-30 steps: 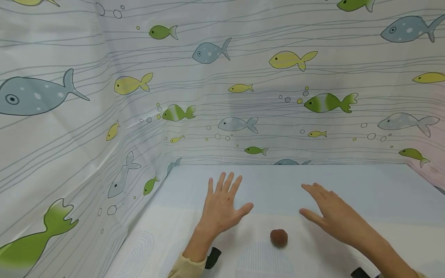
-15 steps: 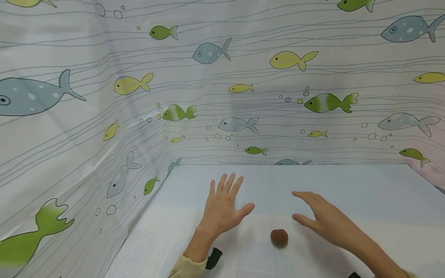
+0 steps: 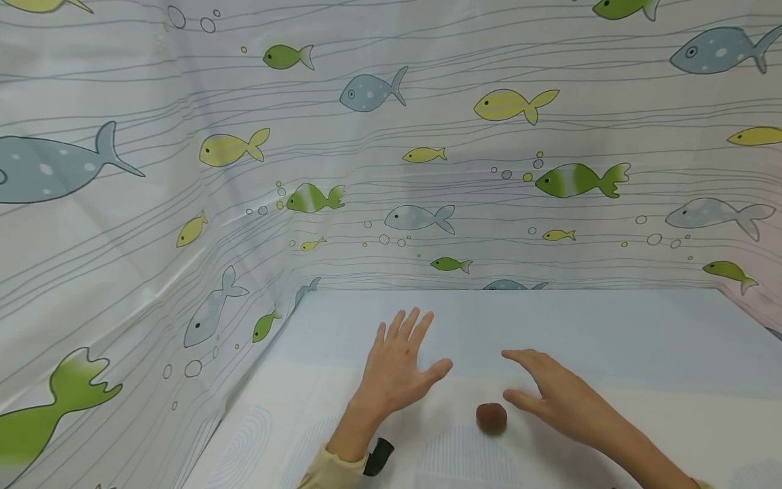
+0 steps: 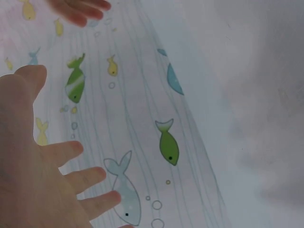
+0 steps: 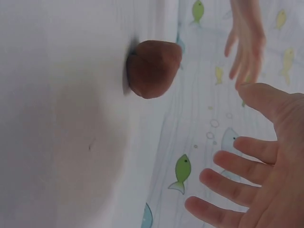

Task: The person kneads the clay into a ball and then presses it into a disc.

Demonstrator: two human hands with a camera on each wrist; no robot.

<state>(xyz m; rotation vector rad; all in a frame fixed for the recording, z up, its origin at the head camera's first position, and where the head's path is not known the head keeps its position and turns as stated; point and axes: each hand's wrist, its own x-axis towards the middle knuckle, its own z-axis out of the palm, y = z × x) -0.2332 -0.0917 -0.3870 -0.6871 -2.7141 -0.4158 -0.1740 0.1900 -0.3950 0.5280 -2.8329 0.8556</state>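
A small brown, roundish lump (image 3: 491, 419) lies on the pale table, its material unclear; in the right wrist view the brown lump (image 5: 154, 69) has a smooth, slightly angular outline. My left hand (image 3: 396, 372) hovers to its left, fingers spread and straight, holding nothing. Right of the lump, my right hand (image 3: 559, 394) is held above the table with thumb and fingers apart and nothing between them. Neither hand touches the lump. The left wrist view shows the spread left hand (image 4: 52, 175), with fingertips of the right hand (image 4: 83, 9) at the top.
The table (image 3: 611, 333) has a pale blue band at the back and a white front with faint line patterns. A white curtain (image 3: 366, 136) printed with fish surrounds it at the back and left. A black strap (image 3: 379, 456) sits by the left wrist.
My right hand has moved left and nearer to me, closer to the brown lump. The left hand has shifted slightly to the right. The lump stays in place.
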